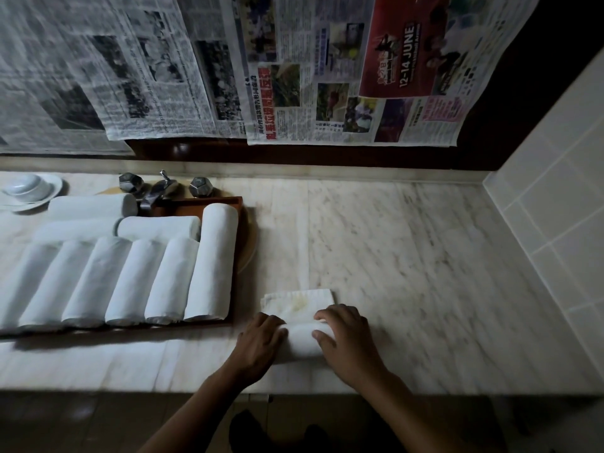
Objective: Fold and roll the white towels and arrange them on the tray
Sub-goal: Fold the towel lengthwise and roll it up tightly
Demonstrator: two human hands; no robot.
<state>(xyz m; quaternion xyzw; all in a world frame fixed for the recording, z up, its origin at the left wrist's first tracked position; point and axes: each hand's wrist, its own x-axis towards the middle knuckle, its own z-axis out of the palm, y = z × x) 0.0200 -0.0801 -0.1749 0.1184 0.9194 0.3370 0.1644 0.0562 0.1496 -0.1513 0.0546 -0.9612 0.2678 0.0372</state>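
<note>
— What sort of room is this?

— A washroom, by the look of it. A pale veined marble desk [392,256] runs to a wall of pale square tiles [555,191]. A chrome tap [157,191] stands at the back of it, between two faceted metal knobs [130,182].

— A private one?

— Cannot tell. Rolled white towels [130,282] lie in rows on a reddish-brown wooden tray [228,199]. A white ceramic dish [31,191] sits near the tap, and sheets of newspaper [294,76] hang over the back wall.

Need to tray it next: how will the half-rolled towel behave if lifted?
Likely floppy: the half-rolled towel has a flat tail that would dangle. Probably unrolls unless the left hand and right hand grip it. Seems light: thin cloth.
</note>
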